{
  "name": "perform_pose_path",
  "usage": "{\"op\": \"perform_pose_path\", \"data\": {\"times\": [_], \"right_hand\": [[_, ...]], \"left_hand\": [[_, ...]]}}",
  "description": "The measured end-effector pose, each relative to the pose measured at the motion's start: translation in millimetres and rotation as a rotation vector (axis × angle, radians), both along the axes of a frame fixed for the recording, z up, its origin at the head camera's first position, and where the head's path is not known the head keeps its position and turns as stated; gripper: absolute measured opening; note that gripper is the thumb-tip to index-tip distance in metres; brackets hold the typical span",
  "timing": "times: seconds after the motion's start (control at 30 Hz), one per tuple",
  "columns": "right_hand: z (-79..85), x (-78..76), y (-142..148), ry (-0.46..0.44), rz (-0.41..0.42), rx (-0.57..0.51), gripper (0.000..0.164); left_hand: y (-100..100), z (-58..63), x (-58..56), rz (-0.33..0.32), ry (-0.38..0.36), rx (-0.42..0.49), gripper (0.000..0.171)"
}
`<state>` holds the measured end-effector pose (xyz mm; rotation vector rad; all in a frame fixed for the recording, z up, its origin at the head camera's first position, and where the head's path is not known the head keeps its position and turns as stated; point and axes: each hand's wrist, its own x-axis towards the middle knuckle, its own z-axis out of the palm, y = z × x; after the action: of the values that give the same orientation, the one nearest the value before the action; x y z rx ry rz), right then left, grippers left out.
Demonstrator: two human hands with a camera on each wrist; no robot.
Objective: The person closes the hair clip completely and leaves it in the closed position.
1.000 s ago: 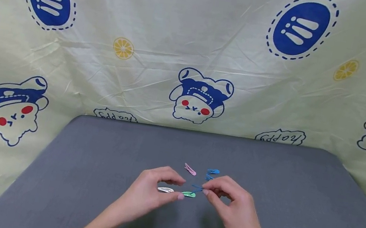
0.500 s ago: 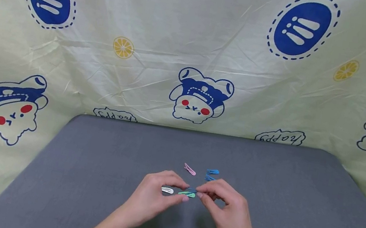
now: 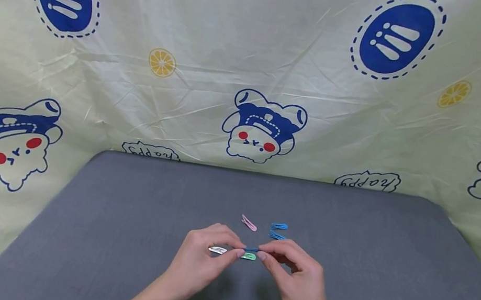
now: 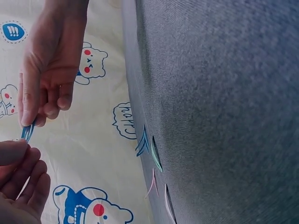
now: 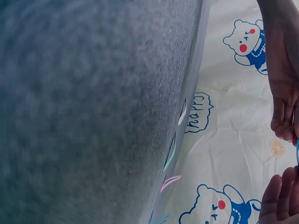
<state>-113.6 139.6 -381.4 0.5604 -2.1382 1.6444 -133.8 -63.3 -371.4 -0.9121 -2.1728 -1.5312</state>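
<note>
A blue snap hair clip (image 3: 251, 249) is stretched between my two hands above the table. My left hand (image 3: 198, 257) pinches one end between thumb and fingertips, and my right hand (image 3: 302, 280) pinches the other. The left wrist view shows the same blue hair clip (image 4: 28, 133) between both sets of fingertips; in the right wrist view only a sliver of it appears at the edge. Just beyond the fingers lie a green hair clip (image 3: 248, 256) and a white hair clip (image 3: 217, 250), each partly covered by the left hand.
Farther back on the grey table (image 3: 156, 199) lie a pink hair clip (image 3: 249, 223) and two more blue hair clips (image 3: 279, 226), the nearer one close to my right hand's knuckles. A printed pale cloth (image 3: 199, 111) hangs behind the table's far edge.
The right hand has brought the blue hair clip leftward. The left thumb and fingers, apart a second ago, have come together on its free end.
</note>
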Motion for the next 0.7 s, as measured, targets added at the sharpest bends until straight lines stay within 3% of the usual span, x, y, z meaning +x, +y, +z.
{"op": "perform_pose_path", "data": {"times": [0.23,0.43,0.7], "right_hand": [[-1.6,-0.2,-0.4,-0.019,0.056,-0.058,0.016],[-1.4,-5.1,7.6,-0.068,0.177,-0.055,0.015],[-3.0,-12.3,17.7,-0.155,0.346,0.001,0.013]], "left_hand": [[-0.7,-0.2,0.6,-0.009,-0.021,0.017,0.007],[-3.2,-2.0,-3.5,-0.076,-0.07,0.026,0.008],[-5.5,-5.9,-8.2,-0.174,-0.234,0.006,0.01]]}}
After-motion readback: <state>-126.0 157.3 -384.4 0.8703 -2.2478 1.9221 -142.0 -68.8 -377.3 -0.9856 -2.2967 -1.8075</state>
